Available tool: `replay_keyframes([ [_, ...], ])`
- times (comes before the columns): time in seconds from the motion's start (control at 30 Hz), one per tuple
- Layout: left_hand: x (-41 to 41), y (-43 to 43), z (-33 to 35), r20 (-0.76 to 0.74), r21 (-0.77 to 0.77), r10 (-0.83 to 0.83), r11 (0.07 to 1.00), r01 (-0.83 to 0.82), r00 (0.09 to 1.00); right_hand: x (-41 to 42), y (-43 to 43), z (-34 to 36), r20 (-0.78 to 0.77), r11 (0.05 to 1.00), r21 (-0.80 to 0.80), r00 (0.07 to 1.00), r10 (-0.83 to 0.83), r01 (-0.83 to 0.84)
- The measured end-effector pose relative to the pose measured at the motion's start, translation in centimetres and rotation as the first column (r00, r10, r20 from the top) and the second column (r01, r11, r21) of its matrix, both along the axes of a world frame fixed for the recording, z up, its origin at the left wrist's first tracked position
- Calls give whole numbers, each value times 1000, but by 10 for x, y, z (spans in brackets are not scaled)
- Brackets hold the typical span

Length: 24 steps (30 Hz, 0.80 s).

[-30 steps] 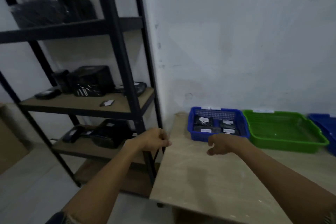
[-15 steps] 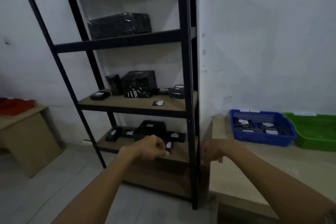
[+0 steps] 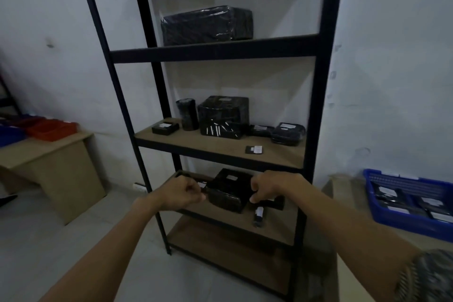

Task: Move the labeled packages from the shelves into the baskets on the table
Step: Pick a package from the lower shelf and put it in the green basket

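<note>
- The step in hand is, by my judgement, the reach for the next pick. Both arms stretch toward the third board down of the tall black metal shelving unit with wooden boards (image 3: 215,50), and no package is lifted yet.
- The left hand (image 3: 182,193) and the right hand (image 3: 269,186) are held apart, fingers curled inward. I see no package inside either one.
- Between them sits the large black plastic-wrapped box with a white label (image 3: 229,191), with the left hand at its 9 o'clock and the right hand at its 3 o'clock. Whether any fingertip touches the wrap cannot be told from this angle.
- The box rests flat on that board, label face up, its front face turned toward the person and slightly to 7 o'clock. It looks nearly as deep as it is wide, so its long axis is hard to call.
- At the box's 5 o'clock, near the board's front edge, lies a slim black packet with a white label (image 3: 258,216). Its long axis runs roughly 12 to 6 o'clock.
- The next move likely calls for closing both hands on the box's side faces, drawing it forward clear of the right upright, then carrying it toward 3 o'clock.
- There the blue plastic basket (image 3: 402,224), already holding labelled packages, waits on the pale wooden table (image 3: 348,193).
</note>
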State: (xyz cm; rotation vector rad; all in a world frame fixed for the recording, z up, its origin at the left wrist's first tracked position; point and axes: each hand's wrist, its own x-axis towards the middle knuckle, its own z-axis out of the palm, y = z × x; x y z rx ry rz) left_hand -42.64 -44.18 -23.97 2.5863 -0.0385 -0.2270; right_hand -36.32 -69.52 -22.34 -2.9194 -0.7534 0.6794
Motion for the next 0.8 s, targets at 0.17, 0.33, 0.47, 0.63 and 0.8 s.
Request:
replay_keyframes([
  [0.17,45,55,-6,-21,-1,-29,1000,29,999,40,56,0,30,1000,18,1000,8,-8],
  [0.33,94,123,-4,9,-8,-77,997,77,997,91,128,-7,39,997,46,998,-57,55],
  [0.47,135,181,-4,-18,-29,-85,996,85,996,122,189,-7,20,994,60,995,-95,94],
  [0.63,187,235,-12,-9,-8,-112,994,112,994,164,250,-10,8,992,67,994,-110,110],
  [0.8,241,275,-26,-53,-38,-106,994,104,993,224,297,-17,-21,993,32,994,-109,110],
])
